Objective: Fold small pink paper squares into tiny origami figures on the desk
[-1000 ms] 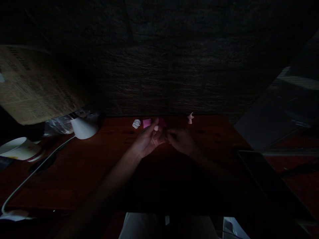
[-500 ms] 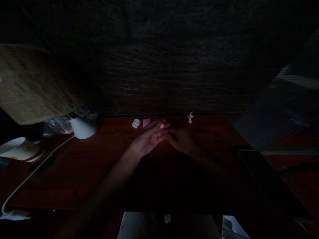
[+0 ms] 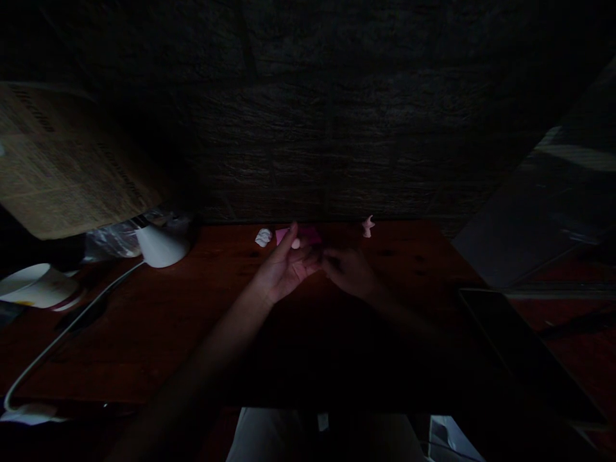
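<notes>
My left hand is palm up above the table, thumb raised and fingers curled. A small pale pink ball, like modelling clay, is held between its thumb and fingers. Close against the left fingertips is my right hand, its fingers pinched together; deep shadow hides what is in them, if anything. Behind the left hand lies a flat pink sheet, partly covered by the fingers. A crumpled white lump rests left of the sheet. To the right stands a small pale pink figure with pointed tips.
The wooden table meets a dark brick-patterned wall. At left are a white lamp-like cone with a cable, a paper cup and a printed brown paper bag. A dark flat panel is at right.
The ball has shifted left in my left hand, from the fingertips towards the thumb, which is now raised. More of the pink sheet shows. My right hand has hardly moved.
</notes>
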The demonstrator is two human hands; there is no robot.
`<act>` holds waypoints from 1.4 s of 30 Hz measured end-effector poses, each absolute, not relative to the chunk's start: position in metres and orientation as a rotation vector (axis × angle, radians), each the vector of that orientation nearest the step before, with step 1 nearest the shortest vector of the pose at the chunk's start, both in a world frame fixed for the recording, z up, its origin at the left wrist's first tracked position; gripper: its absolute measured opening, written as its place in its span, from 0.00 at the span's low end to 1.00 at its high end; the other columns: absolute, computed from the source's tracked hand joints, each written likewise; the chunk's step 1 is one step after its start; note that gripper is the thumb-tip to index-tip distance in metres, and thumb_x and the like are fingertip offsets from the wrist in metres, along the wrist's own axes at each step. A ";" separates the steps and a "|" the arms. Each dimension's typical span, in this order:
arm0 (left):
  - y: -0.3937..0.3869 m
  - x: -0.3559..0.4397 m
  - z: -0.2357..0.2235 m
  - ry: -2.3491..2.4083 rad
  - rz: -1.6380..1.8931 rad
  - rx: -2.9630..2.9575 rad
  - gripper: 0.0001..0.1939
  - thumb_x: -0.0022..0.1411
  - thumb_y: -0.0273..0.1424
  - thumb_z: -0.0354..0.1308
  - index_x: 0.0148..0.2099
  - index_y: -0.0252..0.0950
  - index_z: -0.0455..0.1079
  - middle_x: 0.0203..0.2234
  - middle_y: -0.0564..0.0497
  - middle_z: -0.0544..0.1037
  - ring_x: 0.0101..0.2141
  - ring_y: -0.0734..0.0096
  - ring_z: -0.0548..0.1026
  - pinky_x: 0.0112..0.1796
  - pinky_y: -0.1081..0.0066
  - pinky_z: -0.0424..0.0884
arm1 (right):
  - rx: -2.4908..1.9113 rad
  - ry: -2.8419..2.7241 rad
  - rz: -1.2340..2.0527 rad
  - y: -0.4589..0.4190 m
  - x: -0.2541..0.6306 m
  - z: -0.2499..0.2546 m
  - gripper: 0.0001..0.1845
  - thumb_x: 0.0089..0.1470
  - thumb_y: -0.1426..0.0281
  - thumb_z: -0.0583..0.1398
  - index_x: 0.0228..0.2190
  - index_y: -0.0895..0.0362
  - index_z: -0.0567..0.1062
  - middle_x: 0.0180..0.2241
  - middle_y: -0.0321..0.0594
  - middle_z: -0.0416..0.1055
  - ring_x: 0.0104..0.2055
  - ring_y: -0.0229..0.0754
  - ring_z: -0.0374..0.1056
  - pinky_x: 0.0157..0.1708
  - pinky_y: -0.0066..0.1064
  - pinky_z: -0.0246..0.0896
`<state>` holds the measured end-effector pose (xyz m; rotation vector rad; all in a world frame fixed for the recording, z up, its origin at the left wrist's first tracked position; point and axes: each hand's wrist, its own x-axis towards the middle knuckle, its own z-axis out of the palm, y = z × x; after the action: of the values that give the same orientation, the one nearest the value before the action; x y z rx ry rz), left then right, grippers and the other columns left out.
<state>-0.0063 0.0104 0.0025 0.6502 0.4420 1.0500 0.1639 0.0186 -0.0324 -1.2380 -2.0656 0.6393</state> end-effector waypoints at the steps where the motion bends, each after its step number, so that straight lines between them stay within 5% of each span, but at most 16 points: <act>1: 0.011 -0.007 0.003 0.442 1.046 0.643 0.28 0.68 0.46 0.64 0.20 0.38 0.62 0.12 0.60 0.57 0.18 0.77 0.65 0.26 0.74 0.69 | -1.242 -2.064 0.638 0.018 0.163 -0.032 0.14 0.62 0.72 0.55 0.32 0.56 0.81 0.26 0.37 0.77 0.28 0.40 0.73 0.32 0.31 0.62; 8: 0.015 -0.008 0.004 0.558 1.002 0.636 0.37 0.66 0.53 0.62 0.16 0.38 0.52 0.11 0.59 0.57 0.16 0.78 0.63 0.23 0.75 0.68 | -1.279 -2.009 0.466 0.031 0.176 -0.036 0.17 0.65 0.64 0.56 0.28 0.54 0.79 0.26 0.39 0.79 0.28 0.41 0.73 0.32 0.31 0.62; 11: 0.016 -0.008 0.000 0.599 1.034 0.662 0.31 0.62 0.50 0.68 0.20 0.37 0.58 0.14 0.60 0.63 0.17 0.80 0.66 0.23 0.77 0.68 | -1.442 -1.640 0.298 0.050 0.204 -0.039 0.16 0.63 0.60 0.57 0.28 0.54 0.79 0.31 0.44 0.82 0.33 0.47 0.77 0.35 0.34 0.67; 15: 0.017 -0.006 -0.008 0.666 1.114 0.708 0.19 0.55 0.37 0.76 0.29 0.36 0.69 0.20 0.60 0.73 0.19 0.82 0.71 0.24 0.80 0.70 | -1.575 -1.065 0.225 0.073 0.244 -0.047 0.16 0.56 0.60 0.62 0.41 0.58 0.78 0.39 0.53 0.83 0.42 0.54 0.79 0.43 0.41 0.72; 20: 0.017 -0.002 -0.009 0.787 1.171 0.693 0.11 0.58 0.31 0.75 0.37 0.34 0.76 0.30 0.51 0.84 0.23 0.80 0.77 0.27 0.80 0.73 | -1.679 -1.088 0.301 0.080 0.255 -0.053 0.23 0.48 0.65 0.68 0.46 0.60 0.78 0.50 0.55 0.81 0.53 0.56 0.77 0.54 0.44 0.69; 31: 0.023 -0.006 -0.010 0.781 1.149 0.602 0.24 0.59 0.43 0.73 0.26 0.38 0.62 0.15 0.62 0.67 0.16 0.82 0.66 0.21 0.79 0.65 | -1.599 -1.311 0.422 0.083 0.251 -0.059 0.20 0.53 0.64 0.68 0.48 0.56 0.79 0.45 0.48 0.84 0.48 0.52 0.80 0.50 0.41 0.73; 42: 0.023 -0.004 -0.014 0.849 1.150 0.639 0.17 0.55 0.36 0.77 0.32 0.35 0.71 0.21 0.59 0.76 0.19 0.82 0.72 0.24 0.80 0.70 | -1.579 -1.514 0.164 0.068 0.235 -0.042 0.14 0.59 0.70 0.60 0.43 0.59 0.83 0.44 0.50 0.84 0.45 0.52 0.80 0.50 0.38 0.71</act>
<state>-0.0042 0.0227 -0.0135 0.6392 0.8489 1.1498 0.2351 0.0679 -0.0421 -1.5794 -1.5137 0.1637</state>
